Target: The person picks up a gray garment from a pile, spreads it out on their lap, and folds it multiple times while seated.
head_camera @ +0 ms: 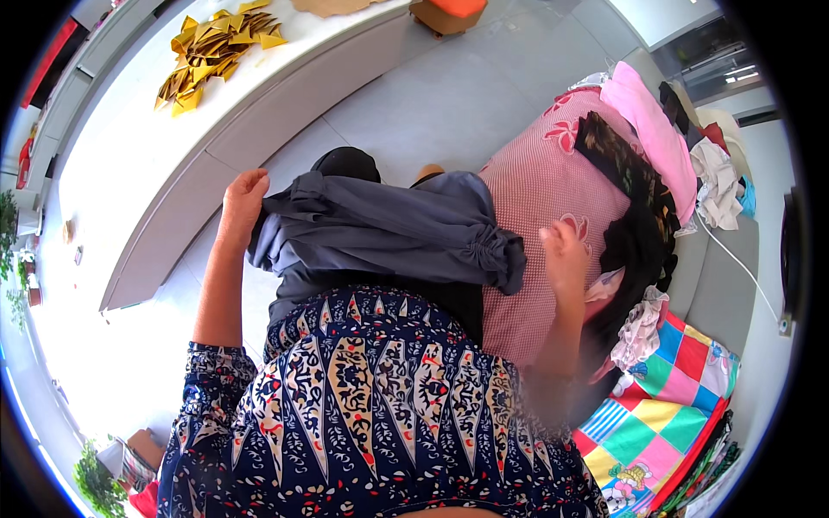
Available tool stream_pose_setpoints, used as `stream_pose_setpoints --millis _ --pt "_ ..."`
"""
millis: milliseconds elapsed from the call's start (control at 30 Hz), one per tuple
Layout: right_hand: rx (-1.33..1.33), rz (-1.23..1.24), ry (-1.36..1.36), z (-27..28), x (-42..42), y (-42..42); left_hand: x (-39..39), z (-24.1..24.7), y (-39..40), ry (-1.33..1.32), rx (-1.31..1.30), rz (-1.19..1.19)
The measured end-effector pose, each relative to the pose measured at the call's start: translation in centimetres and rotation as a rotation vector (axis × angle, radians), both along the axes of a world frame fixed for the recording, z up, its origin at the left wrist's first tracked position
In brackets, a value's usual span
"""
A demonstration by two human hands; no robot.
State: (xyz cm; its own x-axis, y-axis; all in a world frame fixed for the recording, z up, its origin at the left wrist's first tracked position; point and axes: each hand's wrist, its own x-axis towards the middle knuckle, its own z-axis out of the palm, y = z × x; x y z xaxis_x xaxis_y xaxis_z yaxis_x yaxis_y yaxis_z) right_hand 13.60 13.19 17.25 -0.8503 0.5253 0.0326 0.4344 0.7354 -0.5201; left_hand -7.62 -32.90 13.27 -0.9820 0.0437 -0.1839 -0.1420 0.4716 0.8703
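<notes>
A dark grey garment point(382, 226) with a gathered, elastic-looking end lies folded lengthwise across my lap, over black trousers. At its left end my left hand point(246, 194) pinches the fabric between thumb and fingers. My right hand point(565, 249) is raised just beyond the gathered end, apart from it, over the pink patterned sofa cover; its fingers are bent and slightly blurred, and nothing shows in them.
On the sofa at right lie a pink cloth point(647, 129), a dark patterned garment point(609, 152), black clothing point(638, 249) and a colourful checked cloth point(654, 414). Folded gold paper pieces point(210, 52) lie on the white table point(136, 142). An orange-topped stool point(450, 13) stands ahead.
</notes>
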Motion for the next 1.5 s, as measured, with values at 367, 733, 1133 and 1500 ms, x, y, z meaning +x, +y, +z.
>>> stream_pose_setpoints --millis 367,733,1133,1500 --pt "-0.19 0.338 -0.04 -5.7 0.3 -3.1 1.5 -3.4 0.9 -0.034 -0.055 -0.319" --pt "-0.145 0.436 0.121 2.3 4.3 -4.3 2.4 4.9 -1.4 0.118 0.273 -0.157" --pt "-0.269 0.505 -0.093 0.0 5.1 -5.8 6.9 4.3 3.4 0.473 -0.254 -0.399" --pt "-0.194 0.596 0.052 -0.2 5.4 -9.3 10.0 -1.4 18.6 0.474 0.032 -0.998"
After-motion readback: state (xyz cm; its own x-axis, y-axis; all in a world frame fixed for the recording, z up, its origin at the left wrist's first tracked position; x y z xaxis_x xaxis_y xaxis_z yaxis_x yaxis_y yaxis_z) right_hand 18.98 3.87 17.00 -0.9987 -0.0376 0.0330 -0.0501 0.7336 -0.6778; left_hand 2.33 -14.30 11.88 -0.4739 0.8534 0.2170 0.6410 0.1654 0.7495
